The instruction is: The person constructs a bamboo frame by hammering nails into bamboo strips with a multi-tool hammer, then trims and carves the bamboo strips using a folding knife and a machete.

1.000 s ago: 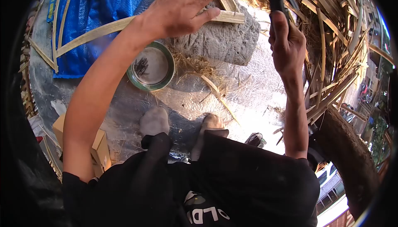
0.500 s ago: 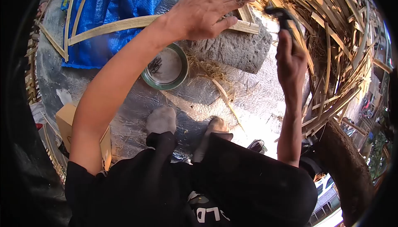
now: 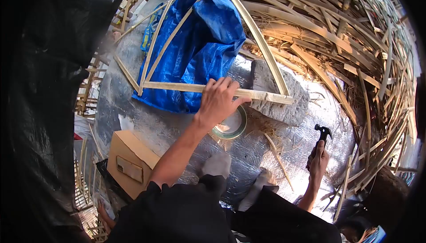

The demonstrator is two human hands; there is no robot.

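Fingers wrapped over the bottom strip of a wooden frame [image 3: 177,86], my left hand [image 3: 218,102] holds it near the middle. The strip's right end rests on a grey stone block [image 3: 284,112], where another strip meets it. My right hand [image 3: 318,161] is closed round the handle of a black hammer [image 3: 323,132], held low at the right, apart from the frame and the stone. A green-rimmed round dish [image 3: 242,127] sits just below the strip, partly hidden by my left hand. A blue tarp [image 3: 191,61] lies under the frame.
A big pile of split wooden strips [image 3: 319,25] fills the upper right. At the lower left stands a cardboard box [image 3: 128,163]. Black sheeting [image 3: 40,88] hangs at the left. Another person's hand [image 3: 105,216] shows at the bottom left.
The view has shifted, showing more of the frame and tarp. My left hand has gone from spread fingers to a hold on the strip. The hammer has moved down, away from the stone.
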